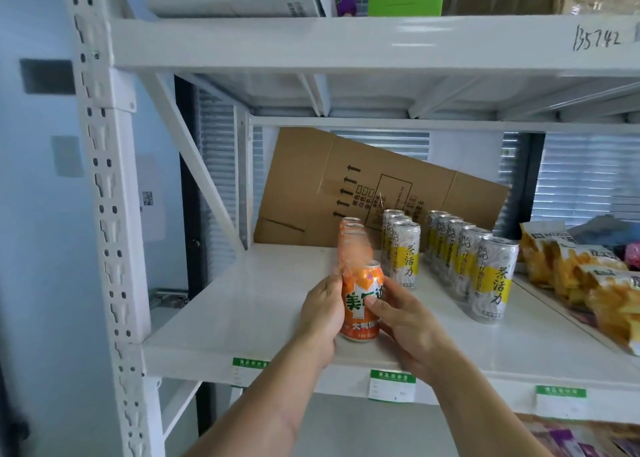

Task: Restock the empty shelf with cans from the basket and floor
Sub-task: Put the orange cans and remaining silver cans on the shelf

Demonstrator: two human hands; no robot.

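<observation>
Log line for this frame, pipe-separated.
step: placing orange can at front of orange row | left hand: on can | right hand: on can | shelf: two silver-yellow rows at right

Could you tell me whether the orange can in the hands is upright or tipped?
Upright: the orange can has its top up and base on the shelf.

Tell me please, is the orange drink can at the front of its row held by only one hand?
No, both the left hand and the right hand grip the orange drink can on the white shelf.

The shelf (242, 304) left of the orange cans (353, 245) is being left open; rightward passage is being blocked by tall cans (405, 252).
</observation>
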